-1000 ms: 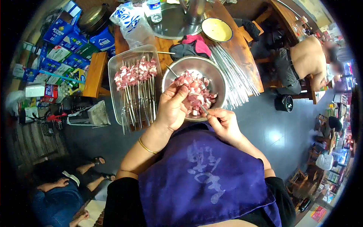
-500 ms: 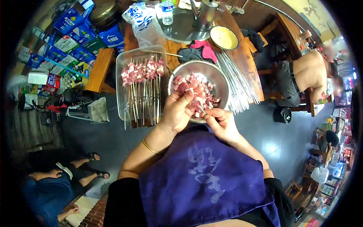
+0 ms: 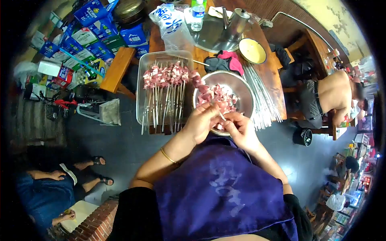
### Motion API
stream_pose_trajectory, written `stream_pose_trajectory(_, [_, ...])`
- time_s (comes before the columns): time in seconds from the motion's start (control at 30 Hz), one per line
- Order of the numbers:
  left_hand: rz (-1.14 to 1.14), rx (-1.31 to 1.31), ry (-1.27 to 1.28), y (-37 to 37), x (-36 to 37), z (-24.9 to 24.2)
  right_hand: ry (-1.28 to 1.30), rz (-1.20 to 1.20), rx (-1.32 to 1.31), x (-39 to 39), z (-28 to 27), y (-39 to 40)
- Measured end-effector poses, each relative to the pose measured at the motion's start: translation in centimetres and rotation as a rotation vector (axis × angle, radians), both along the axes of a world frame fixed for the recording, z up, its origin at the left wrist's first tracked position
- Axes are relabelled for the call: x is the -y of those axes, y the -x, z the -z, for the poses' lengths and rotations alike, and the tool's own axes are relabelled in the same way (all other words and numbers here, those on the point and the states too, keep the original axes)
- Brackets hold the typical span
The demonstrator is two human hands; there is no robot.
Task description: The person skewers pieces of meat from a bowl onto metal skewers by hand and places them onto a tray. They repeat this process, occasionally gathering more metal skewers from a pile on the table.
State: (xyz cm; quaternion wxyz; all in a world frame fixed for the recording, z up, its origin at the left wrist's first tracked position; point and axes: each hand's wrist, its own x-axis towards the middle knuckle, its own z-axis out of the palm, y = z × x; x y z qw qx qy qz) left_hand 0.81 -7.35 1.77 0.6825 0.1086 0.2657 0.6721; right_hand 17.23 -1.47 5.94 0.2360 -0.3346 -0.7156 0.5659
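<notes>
Centre of the frame, and both hands are at work on one skewer (image 3: 222, 116), slanting up and left over the steel bowl (image 3: 246, 87). The left hand (image 3: 201, 122) has its fingers pinched close on the skewer just below the threaded meat (image 3: 204, 89); the right hand (image 3: 242, 131) grips the lower end, thumb against bent fingers, barely any gap. Loose meat (image 3: 222, 94) sits in the bowl beneath. Just left, a clear tray (image 3: 140, 93) holds filled skewers (image 3: 165, 76), meat ends away from the person; right of the bowl, bare skewers (image 3: 261, 98) fan across the worktop (image 3: 272, 76). Doing this well, I'd say, calls for a steady right grip, the shaft in line with each piece's middle, and left fingertips clear of the point, easing meat along without tearing it.
</notes>
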Motion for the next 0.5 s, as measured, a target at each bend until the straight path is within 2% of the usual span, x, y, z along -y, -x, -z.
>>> stream_pose_trajectory(0.03, [-0.052, 0.032, -0.017, 0.9, -0.3, 0.5, -0.016, -0.021, 0.055, -0.1, -1.0, 0.0])
stream_pose_trajectory(0.07, [-0.105, 0.062, -0.036, 1.9, -0.6, 0.8, -0.060, 0.006, 0.002, -0.2, -0.6, 0.0])
stream_pose_trajectory(0.1, [-0.226, 0.056, 0.114, 3.0, -0.8, -0.7, -0.065, 0.024, -0.008, -0.4, -0.7, -0.3])
stream_pose_trajectory(0.17, [-0.282, -0.188, 0.199, 7.6, -0.6, 0.3, 0.026, 0.098, -0.059, -0.6, -0.5, -1.4])
stream_pose_trajectory(0.2, [-0.367, -0.304, 0.256, 9.5, -0.5, 1.2, -0.038, 0.098, 0.006, -1.2, 0.2, -2.5])
stream_pose_trajectory(0.27, [-0.366, -0.576, 0.334, 13.7, 0.4, 3.5, -0.054, 0.143, 0.027, -1.4, 0.5, -3.7])
stream_pose_trajectory(0.4, [-0.193, -0.922, 0.533, 18.8, 1.2, 7.5, 0.041, 0.198, 0.060, -1.7, 3.5, -7.1])
stream_pose_trajectory(0.5, [-0.128, -0.957, 0.578, 18.8, 0.3, 9.0, 0.059, 0.200, 0.106, -1.8, 4.6, -8.1])
